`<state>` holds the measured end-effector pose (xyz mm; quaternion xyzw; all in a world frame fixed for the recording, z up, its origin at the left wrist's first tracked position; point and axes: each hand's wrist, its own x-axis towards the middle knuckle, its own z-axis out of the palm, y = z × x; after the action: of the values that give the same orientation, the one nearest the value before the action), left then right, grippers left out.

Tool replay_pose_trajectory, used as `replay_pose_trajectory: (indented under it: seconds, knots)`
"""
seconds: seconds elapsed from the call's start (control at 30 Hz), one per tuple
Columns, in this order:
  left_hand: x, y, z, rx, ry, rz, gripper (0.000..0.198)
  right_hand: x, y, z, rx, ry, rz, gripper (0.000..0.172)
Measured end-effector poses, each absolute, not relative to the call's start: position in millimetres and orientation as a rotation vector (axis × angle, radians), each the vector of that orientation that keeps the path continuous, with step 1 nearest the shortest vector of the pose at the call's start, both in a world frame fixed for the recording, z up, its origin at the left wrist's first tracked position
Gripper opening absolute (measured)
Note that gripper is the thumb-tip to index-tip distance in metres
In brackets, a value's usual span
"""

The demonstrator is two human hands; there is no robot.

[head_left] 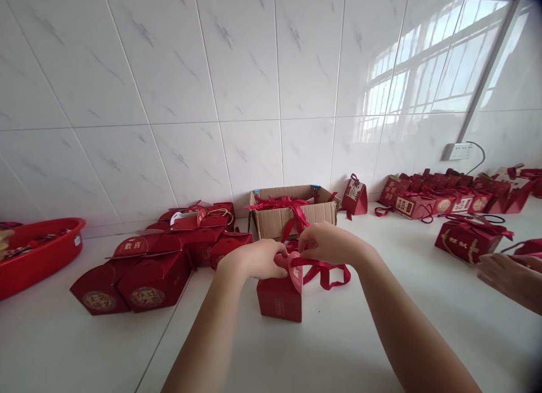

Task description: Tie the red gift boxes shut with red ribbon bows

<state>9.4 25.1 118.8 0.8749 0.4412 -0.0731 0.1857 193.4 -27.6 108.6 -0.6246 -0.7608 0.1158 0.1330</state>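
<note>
A small red gift box [279, 300] stands upright on the white counter in front of me. My left hand [260, 256] is closed at the box's top, its fingers curled by the raised flaps and partly hidden. My right hand [326, 240] pinches a red ribbon [328, 275] close against the right-hand flap, which curves up with pale lettering. The ribbon's loose loop trails to the right of the box, onto the counter.
Behind the box, a cardboard carton [292, 218] holds red ribbons. Several red gift boxes [154, 280] and a red basin [40, 263] are on the left. Finished-looking boxes [449, 198] line the wall at right. Another person's hand [508, 277] is at the right edge, near a roped box [470, 240].
</note>
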Motion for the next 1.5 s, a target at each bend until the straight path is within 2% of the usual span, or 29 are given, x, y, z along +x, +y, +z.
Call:
replay_pose_trajectory:
  seconds: [0.23,0.6,0.87,1.0,1.23,1.37,1.5]
  knots:
    - [10,28,116,2.493,1.158,-0.193,0.019,180,-20,97,-1.777,-2.279,0.294,0.017]
    - [1,28,125,2.549,1.171,0.120,0.023,189,-17,94,-1.716,-2.273,0.410,0.018]
    - [2,29,122,2.503,1.219,-0.096,0.043,186,-17,95,-1.717,-2.331,0.455,0.012]
    - [8,31,118,2.501,1.208,-0.094,0.039,184,-16,92,-1.739,-2.331,0.422,0.012]
    - [5,30,118,2.555,1.167,0.036,0.020,186,-16,92,-1.736,-2.293,0.420,0.013]
    - [1,22,127,2.576,1.154,0.283,0.025,187,-19,95,-1.627,-2.194,0.393,0.020]
    - [-5,13,135,2.563,1.133,0.463,0.026,184,-19,99,-1.376,-2.160,0.498,0.012]
